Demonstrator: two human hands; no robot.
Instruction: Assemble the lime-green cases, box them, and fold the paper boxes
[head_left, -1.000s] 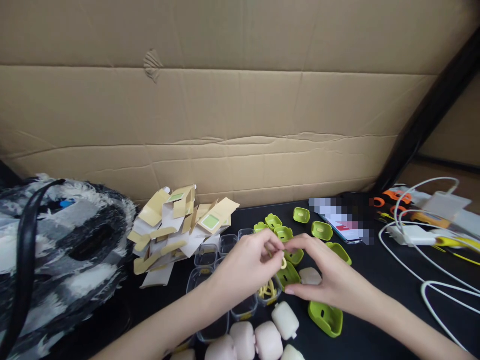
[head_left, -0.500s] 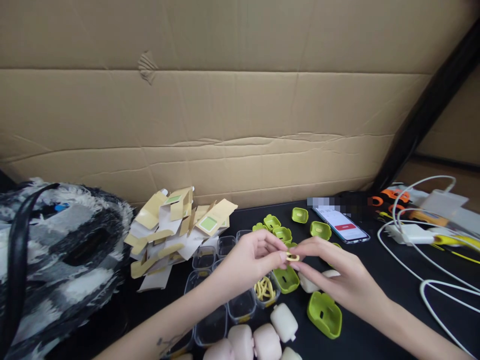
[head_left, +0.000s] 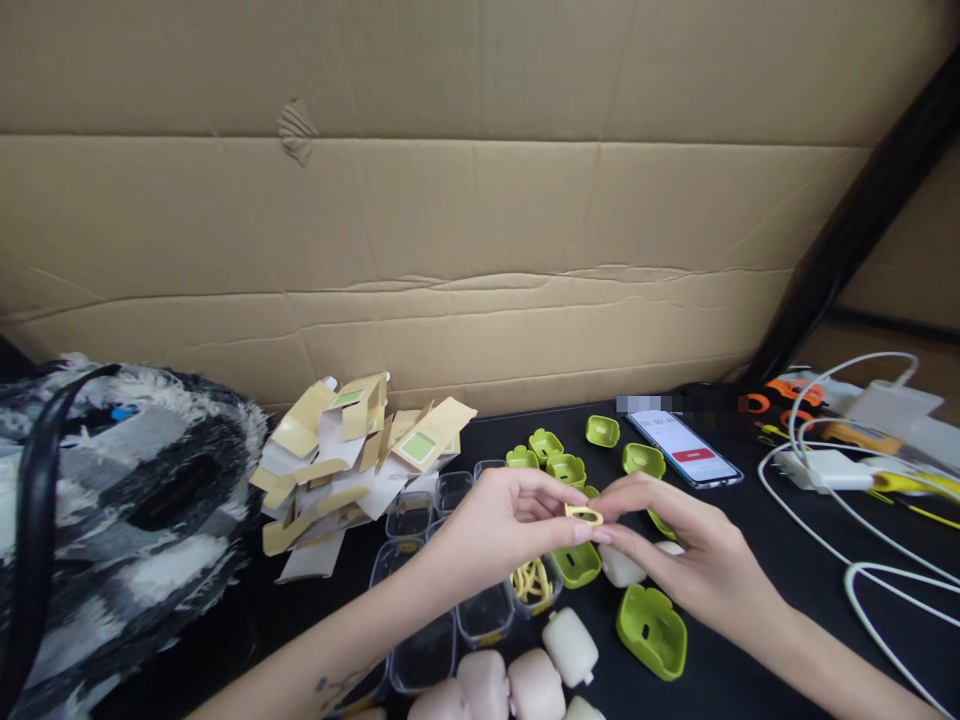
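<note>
Between the fingertips of both hands is a small pale-yellow loop [head_left: 589,514], a thin band with an opening through it. My left hand [head_left: 521,510] pinches its left end between thumb and fingers. From the other side, my right hand [head_left: 664,520] holds the right end with thumb and forefinger. Just below the hands, a clear tub [head_left: 532,583] holds several yellow bands like this one. A green scallop-edged cup [head_left: 577,565] lies partly hidden under the fingers. Another green cup [head_left: 651,632], with a slot in its bottom, lies nearer me on the right.
Several cream and pinkish rounded blocks [head_left: 570,645] lie at the front. Clear plastic containers [head_left: 421,650] stand to the left, with flattened small cartons [head_left: 360,460] piled behind. A phone [head_left: 686,450] and white cables [head_left: 851,590] lie right; a shaggy bag [head_left: 165,500] stands left.
The yellow loop has turned between my fingers, so more of its opening shows. My right thumb and fingers have shifted slightly around it; the left hand stays nearly in place.
</note>
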